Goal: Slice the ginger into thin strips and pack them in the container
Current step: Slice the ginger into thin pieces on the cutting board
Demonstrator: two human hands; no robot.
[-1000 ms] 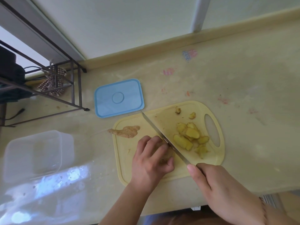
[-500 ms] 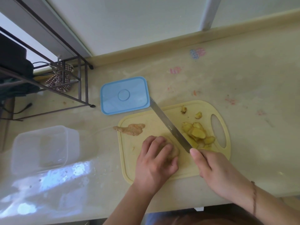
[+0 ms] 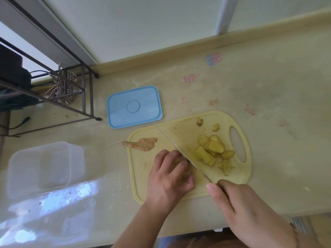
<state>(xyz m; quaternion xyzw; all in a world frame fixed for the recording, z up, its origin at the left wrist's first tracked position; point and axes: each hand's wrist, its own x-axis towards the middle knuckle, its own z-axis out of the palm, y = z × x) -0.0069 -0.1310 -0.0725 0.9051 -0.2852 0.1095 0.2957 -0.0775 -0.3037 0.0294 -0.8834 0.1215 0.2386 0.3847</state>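
The left hand (image 3: 170, 178) has its fingers (image 3: 167, 155) curled down over a piece of ginger in the middle of the board (image 3: 143, 176). The ginger under them is mostly hidden, so I can only guess how much is left. The right hand (image 3: 250, 215) is wrapped round the knife (image 3: 179, 151) handle, with the first finger lying along the top. The blade runs from that hand up and to the far left, right beside the left fingertips, and its tip reaches the far edge of the board.

Just right of the blade lies a pile of cut slices (image 3: 213, 153). Two small bits (image 3: 207, 123) sit farther back. A brown piece with skin, the spare ginger (image 3: 141, 144), lies on the left edge of the board.

The step in hand looks like slicing. Next, the knife needs to press down and the left fingers need to creep back a little for each new cut. The slices are thick chunks, not strips yet, so more cutting is likely needed.

The clear box (image 3: 41, 167) waits on the counter (image 3: 268, 86) far to the left, with nothing in it that I can see. Its blue lid (image 3: 134, 106) lies beyond the board.

Half a second ago the knife was pushed farther away, its tip near the lid. Now it has been drawn back toward the person.
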